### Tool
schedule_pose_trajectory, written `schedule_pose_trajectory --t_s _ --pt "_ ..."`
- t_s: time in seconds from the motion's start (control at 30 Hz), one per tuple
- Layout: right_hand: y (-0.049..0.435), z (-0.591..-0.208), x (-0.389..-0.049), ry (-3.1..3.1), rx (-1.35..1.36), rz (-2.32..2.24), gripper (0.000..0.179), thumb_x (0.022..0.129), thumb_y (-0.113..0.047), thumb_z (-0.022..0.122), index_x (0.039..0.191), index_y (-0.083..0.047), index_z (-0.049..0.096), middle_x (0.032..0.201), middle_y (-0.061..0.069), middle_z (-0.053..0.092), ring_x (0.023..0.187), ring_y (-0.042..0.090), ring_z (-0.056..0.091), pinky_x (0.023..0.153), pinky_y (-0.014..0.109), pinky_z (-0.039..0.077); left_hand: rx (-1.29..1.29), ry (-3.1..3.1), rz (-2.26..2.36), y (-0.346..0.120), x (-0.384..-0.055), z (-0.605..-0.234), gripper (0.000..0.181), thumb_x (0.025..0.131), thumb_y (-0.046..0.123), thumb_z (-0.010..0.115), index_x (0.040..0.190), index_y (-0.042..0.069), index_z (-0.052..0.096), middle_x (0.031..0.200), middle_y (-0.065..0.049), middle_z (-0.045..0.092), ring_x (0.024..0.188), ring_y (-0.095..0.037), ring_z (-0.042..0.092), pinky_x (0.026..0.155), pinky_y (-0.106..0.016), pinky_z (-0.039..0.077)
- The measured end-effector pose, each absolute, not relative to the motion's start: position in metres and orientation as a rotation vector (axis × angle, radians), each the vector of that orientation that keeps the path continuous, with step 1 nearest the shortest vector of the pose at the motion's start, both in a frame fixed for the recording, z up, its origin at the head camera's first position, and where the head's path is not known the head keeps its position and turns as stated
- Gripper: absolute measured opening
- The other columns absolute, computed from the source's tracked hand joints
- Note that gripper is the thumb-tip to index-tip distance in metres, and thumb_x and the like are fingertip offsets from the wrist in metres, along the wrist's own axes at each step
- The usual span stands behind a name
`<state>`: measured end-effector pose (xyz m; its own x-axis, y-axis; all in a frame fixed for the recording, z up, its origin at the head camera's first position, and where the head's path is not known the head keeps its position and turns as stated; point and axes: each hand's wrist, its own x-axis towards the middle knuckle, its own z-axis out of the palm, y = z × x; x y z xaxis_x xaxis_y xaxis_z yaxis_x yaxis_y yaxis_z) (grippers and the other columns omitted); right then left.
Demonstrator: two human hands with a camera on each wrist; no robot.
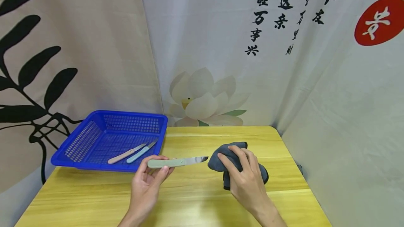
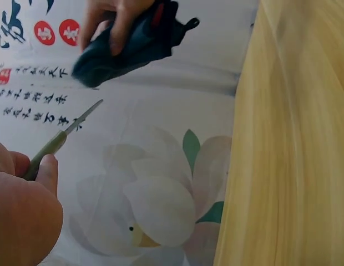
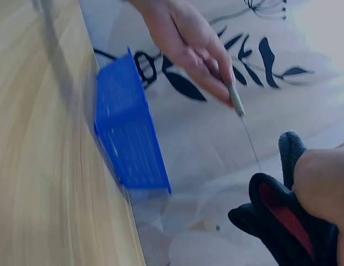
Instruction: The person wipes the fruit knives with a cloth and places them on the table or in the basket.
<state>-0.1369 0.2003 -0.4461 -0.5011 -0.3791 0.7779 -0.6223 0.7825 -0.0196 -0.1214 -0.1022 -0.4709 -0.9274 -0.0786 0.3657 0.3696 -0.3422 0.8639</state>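
In the head view my left hand (image 1: pixel 146 185) grips a knife (image 1: pixel 167 163) by its pale green handle, the blade pointing right. My right hand (image 1: pixel 247 178) holds a bunched dark grey-blue cloth (image 1: pixel 224 157) with black edging, close to the blade's tip. The left wrist view shows the knife (image 2: pixel 50 145) pinched between thumb and fingers, and the cloth (image 2: pixel 130 50) a short way beyond its tip. From the right wrist, the cloth (image 3: pixel 288 221) shows a red patch in its fold, and the left hand (image 3: pixel 188 50) holds the knife's handle (image 3: pixel 236 100) above the table.
A blue plastic basket (image 1: pixel 107 115) stands at the left of the wooden table (image 1: pixel 189 199). Inside it lie a pink-handled knife (image 1: pixel 124 154) and a light blue-handled knife (image 1: pixel 140 152). Printed curtains (image 1: pixel 205 27) hang behind the table and along its right side.
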Motion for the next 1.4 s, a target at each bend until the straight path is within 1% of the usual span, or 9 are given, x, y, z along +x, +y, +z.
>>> schedule_pose_trajectory --t_s 0.1,0.2,0.27,0.4,0.53,0.83,0.93,1.2,1.4 --pt "0.186 -0.443 -0.134 -2.127 0.793 0.360 0.046 0.121 -0.021 0.036 0.145 -0.021 0.075 0.147 0.020 0.068 0.121 0.042 0.060 0.097 0.061 0.057 -0.354 -1.648 -2.337 -0.100 -0.121 -0.472 0.033 0.108 -0.017 0.058 0.139 -0.018 0.047 0.132 -0.007 0.070 0.128 -0.019 0.080 0.107 -0.037 0.063" --pt "0.174 -0.442 -0.132 -2.123 0.848 0.329 0.043 0.118 -0.015 0.042 0.147 -0.022 0.073 0.149 0.019 0.066 0.120 0.039 0.059 0.096 0.058 0.057 -0.339 -1.679 -2.331 -0.097 -0.121 -0.472 0.034 0.108 -0.015 0.059 0.139 -0.019 0.046 0.132 -0.009 0.069 0.128 -0.020 0.080 0.107 -0.038 0.063" --pt "0.167 -0.442 -0.131 -2.124 0.880 0.310 0.045 0.109 -0.005 0.056 0.147 -0.022 0.073 0.150 0.018 0.065 0.119 0.038 0.058 0.094 0.056 0.057 -0.340 -1.693 -2.322 -0.095 -0.121 -0.471 0.034 0.108 -0.015 0.060 0.139 -0.018 0.047 0.132 -0.010 0.069 0.127 -0.019 0.080 0.107 -0.038 0.063" --pt "0.157 -0.442 -0.130 -2.173 0.901 0.224 0.073 0.081 0.005 0.084 0.147 -0.024 0.072 0.151 0.017 0.063 0.120 0.038 0.058 0.095 0.054 0.058 -0.372 -1.685 -2.308 -0.093 -0.121 -0.470 0.032 0.108 -0.015 0.060 0.138 -0.019 0.048 0.131 -0.013 0.068 0.126 -0.021 0.081 0.107 -0.038 0.064" --pt "0.153 -0.443 -0.129 -2.231 0.883 0.149 0.077 0.078 0.003 0.091 0.147 -0.026 0.072 0.151 0.017 0.062 0.121 0.039 0.058 0.095 0.052 0.058 -0.401 -1.658 -2.307 -0.093 -0.120 -0.470 0.031 0.108 -0.017 0.059 0.137 -0.020 0.048 0.131 -0.015 0.068 0.126 -0.022 0.081 0.106 -0.038 0.064" --pt "0.156 -0.444 -0.130 -2.224 0.866 0.152 0.073 0.082 0.007 0.080 0.146 -0.026 0.072 0.150 0.017 0.063 0.120 0.040 0.059 0.094 0.053 0.058 -0.392 -1.649 -2.303 -0.094 -0.119 -0.471 0.031 0.108 -0.017 0.059 0.137 -0.019 0.049 0.130 -0.011 0.070 0.125 -0.021 0.081 0.105 -0.037 0.065" --pt "0.160 -0.445 -0.131 -2.224 0.858 0.165 0.066 0.087 0.005 0.074 0.146 -0.026 0.073 0.150 0.017 0.063 0.120 0.041 0.059 0.093 0.054 0.057 -0.411 -1.627 -2.306 -0.095 -0.119 -0.470 0.030 0.107 -0.018 0.058 0.136 -0.019 0.049 0.130 -0.008 0.071 0.125 -0.021 0.081 0.105 -0.037 0.065" --pt "0.172 -0.450 -0.137 -2.183 0.841 0.189 0.057 0.111 -0.006 0.030 0.146 -0.023 0.073 0.150 0.018 0.064 0.120 0.040 0.059 0.093 0.055 0.056 -0.361 -1.622 -2.318 -0.096 -0.118 -0.468 0.028 0.107 -0.018 0.058 0.134 -0.017 0.051 0.129 -0.011 0.071 0.123 -0.021 0.082 0.103 -0.038 0.066" --pt "0.181 -0.453 -0.138 -2.196 0.812 0.197 0.054 0.113 -0.009 0.032 0.146 -0.022 0.073 0.150 0.019 0.064 0.121 0.041 0.058 0.093 0.056 0.055 -0.350 -1.595 -2.325 -0.098 -0.118 -0.468 0.028 0.107 -0.019 0.057 0.135 -0.015 0.053 0.129 -0.007 0.070 0.121 -0.021 0.082 0.103 -0.038 0.065"
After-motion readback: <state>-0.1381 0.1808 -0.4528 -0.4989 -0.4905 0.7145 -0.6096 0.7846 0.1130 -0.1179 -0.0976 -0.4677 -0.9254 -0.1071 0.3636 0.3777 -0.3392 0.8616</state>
